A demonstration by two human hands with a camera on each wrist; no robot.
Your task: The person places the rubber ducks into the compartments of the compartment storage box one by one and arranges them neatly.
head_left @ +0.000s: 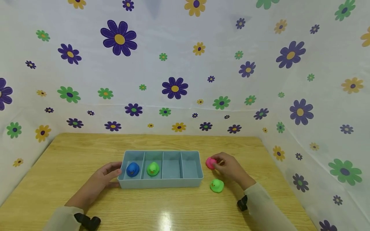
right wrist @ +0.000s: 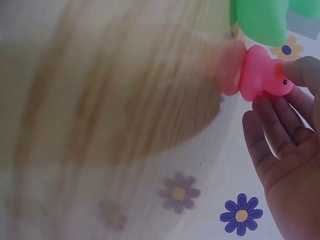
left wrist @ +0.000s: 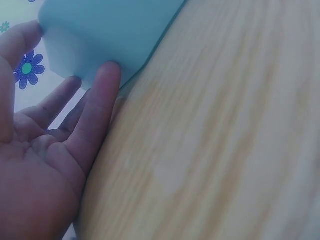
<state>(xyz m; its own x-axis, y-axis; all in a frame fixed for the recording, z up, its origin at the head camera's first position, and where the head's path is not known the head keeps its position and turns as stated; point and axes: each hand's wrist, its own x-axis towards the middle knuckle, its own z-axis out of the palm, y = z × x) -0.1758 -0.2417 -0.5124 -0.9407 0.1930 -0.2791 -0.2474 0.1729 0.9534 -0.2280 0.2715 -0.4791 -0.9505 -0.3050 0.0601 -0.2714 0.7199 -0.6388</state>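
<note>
A pale blue divided box [head_left: 160,183] stands on the table. Its leftmost compartment holds a blue rubber duck [head_left: 133,169], and the one beside it a green rubber duck [head_left: 153,168]. My left hand [head_left: 99,181] touches the box's left end with fairly straight, spread fingertips, as the left wrist view shows on the box wall [left wrist: 100,40]. To the right of the box, my right hand [head_left: 231,166] pinches a pink rubber duck [head_left: 211,163] between thumb and fingers. In the right wrist view the pink duck [right wrist: 260,75] is held at its head.
Another green rubber duck [head_left: 216,185] sits on the wooden table [head_left: 138,208], nearer me than the pink one. White flowered cloth [head_left: 156,70] hangs behind the table and along its sides. The two right compartments of the box contain nothing.
</note>
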